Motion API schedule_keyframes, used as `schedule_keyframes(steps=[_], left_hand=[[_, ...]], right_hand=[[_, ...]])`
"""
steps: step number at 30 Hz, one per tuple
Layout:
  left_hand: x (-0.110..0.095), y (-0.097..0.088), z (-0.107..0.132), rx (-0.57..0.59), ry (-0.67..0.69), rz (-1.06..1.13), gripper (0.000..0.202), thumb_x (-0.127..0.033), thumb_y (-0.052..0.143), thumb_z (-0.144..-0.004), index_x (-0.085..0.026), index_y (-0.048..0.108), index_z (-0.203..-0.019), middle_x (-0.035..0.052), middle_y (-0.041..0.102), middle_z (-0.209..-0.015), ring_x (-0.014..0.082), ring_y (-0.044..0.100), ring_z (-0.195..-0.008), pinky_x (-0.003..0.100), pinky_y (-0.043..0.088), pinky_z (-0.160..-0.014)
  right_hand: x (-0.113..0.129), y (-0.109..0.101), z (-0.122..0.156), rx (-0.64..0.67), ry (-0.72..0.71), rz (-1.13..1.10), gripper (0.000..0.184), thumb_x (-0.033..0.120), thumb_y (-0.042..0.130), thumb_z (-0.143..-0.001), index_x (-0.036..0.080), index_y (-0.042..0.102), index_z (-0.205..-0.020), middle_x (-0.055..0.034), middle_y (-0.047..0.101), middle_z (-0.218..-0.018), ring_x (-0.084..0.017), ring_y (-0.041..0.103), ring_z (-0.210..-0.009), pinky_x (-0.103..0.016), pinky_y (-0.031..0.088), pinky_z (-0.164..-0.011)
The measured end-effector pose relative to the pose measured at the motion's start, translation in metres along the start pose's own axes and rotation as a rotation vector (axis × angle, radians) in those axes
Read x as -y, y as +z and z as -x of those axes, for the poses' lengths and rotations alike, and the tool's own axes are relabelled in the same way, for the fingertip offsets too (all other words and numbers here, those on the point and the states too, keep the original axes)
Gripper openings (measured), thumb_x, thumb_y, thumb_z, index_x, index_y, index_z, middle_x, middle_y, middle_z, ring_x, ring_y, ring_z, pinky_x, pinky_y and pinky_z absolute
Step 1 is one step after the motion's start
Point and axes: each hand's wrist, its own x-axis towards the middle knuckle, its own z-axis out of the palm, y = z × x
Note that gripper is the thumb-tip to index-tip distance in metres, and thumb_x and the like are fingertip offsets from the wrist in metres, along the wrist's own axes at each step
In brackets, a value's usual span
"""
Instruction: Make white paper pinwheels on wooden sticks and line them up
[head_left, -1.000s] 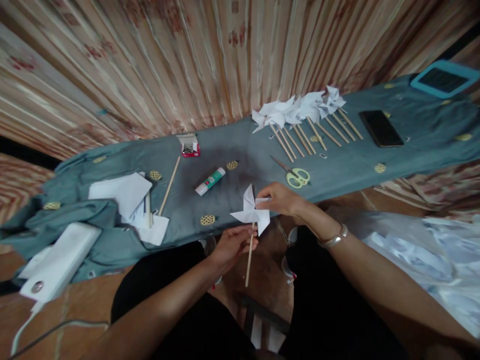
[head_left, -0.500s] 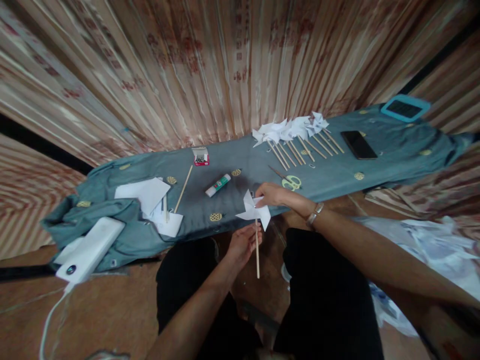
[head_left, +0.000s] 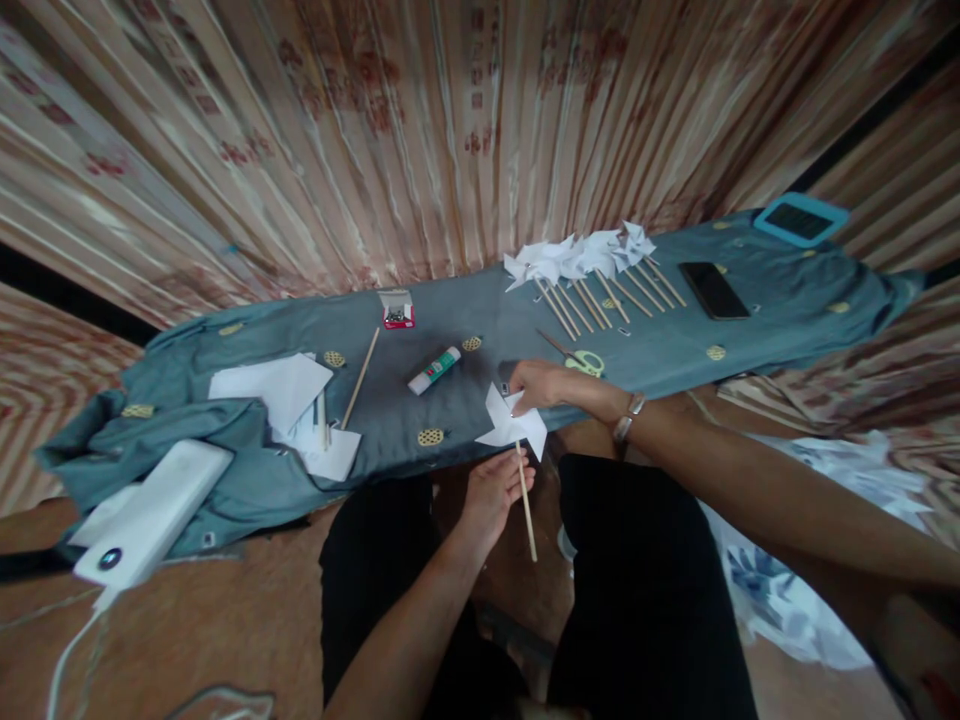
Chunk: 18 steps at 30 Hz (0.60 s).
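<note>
Over the table's front edge is a white paper pinwheel (head_left: 531, 430) on a thin wooden stick (head_left: 529, 520). My left hand (head_left: 491, 495) is closed around the stick just below the paper blades. From the upper right, my right hand (head_left: 541, 384) pinches the pinwheel near its middle; its fingertips partly cover the blades. Scissors with light green handles (head_left: 586, 363) lie just beyond my right hand. A glue stick (head_left: 433, 371) rests farther left, and behind it stands an open small red box (head_left: 398, 312) of tiny metallic pieces.
Several finished pinwheels (head_left: 600, 257) lie in a row at the back. To their right are a phone (head_left: 714, 290) and a blue-framed device (head_left: 801, 220). White paper (head_left: 274, 388), a loose stick (head_left: 361, 378) and a cabled white power bank (head_left: 154, 515) lie left. A plastic bag (head_left: 795, 590) sits lower right.
The pinwheel has shifted slightly right, and its stick's lower end now slants more to the right. Both hands keep their hold. The view has turned a little.
</note>
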Motion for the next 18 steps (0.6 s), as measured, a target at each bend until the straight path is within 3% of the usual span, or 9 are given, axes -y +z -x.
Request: schedule_keyframes(steps=[4, 12, 18], left_hand=[[0.001, -0.001, -0.002, 0.006, -0.007, 0.012, 0.017, -0.015, 0.083, -0.062, -0.009, 0.072, -0.073, 0.0063, 0.07, -0.071, 0.0127, 0.065, -0.06, 0.028, 0.051, -0.069], [0.003, -0.003, -0.002, 0.088, 0.004, 0.044, 0.029, -0.022, 0.088, -0.055, -0.01, 0.073, -0.077, 0.0041, 0.069, -0.071, 0.0088, 0.061, -0.059, 0.025, 0.048, -0.066], [0.003, -0.003, -0.003, 0.103, -0.017, 0.058, 0.039, -0.025, 0.091, -0.047, -0.01, 0.074, -0.079, 0.0028, 0.068, -0.07, 0.0081, 0.061, -0.058, 0.022, 0.048, -0.062]], right_hand=[[0.004, -0.005, -0.001, 0.015, -0.026, 0.029, 0.017, 0.026, 0.074, -0.066, 0.015, 0.075, -0.08, -0.0031, 0.065, -0.067, -0.016, 0.055, -0.066, -0.025, 0.032, -0.056], [-0.003, -0.007, -0.013, 0.096, -0.049, -0.032, 0.011, 0.023, 0.073, -0.065, 0.014, 0.072, -0.071, 0.0038, 0.056, -0.058, -0.011, 0.046, -0.055, -0.023, 0.031, -0.052], [-0.006, -0.005, -0.014, 0.138, -0.059, -0.095, 0.009, 0.022, 0.071, -0.065, 0.014, 0.067, -0.063, 0.0081, 0.041, -0.048, -0.008, 0.034, -0.049, -0.022, 0.027, -0.049]])
